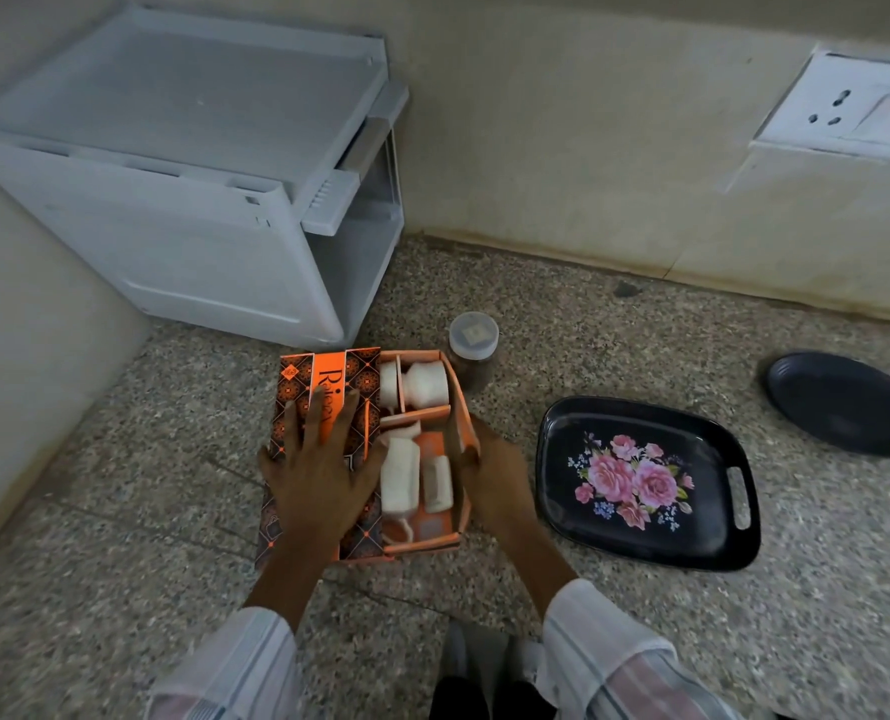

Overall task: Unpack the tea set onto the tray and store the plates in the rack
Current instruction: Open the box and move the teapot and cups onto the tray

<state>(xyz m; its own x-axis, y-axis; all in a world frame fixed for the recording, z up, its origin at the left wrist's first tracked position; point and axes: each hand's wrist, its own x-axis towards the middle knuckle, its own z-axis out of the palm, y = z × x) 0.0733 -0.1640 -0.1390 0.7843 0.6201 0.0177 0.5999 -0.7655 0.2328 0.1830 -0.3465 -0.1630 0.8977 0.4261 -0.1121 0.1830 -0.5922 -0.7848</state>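
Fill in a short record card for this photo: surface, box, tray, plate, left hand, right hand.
surface: speckled stone floor
box: orange patterned cardboard box, lid half open, white cups inside
tray: black rectangular floral tray, right of box, nothing on it
plate: round black plate, far right
left hand: flat on lid
right hand: fingers gripping box's right wall

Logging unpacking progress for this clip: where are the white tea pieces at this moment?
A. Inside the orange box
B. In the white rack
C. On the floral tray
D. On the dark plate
A: the white tea pieces sit in the compartments of the orange box, while the floral tray and the dark plate hold none.
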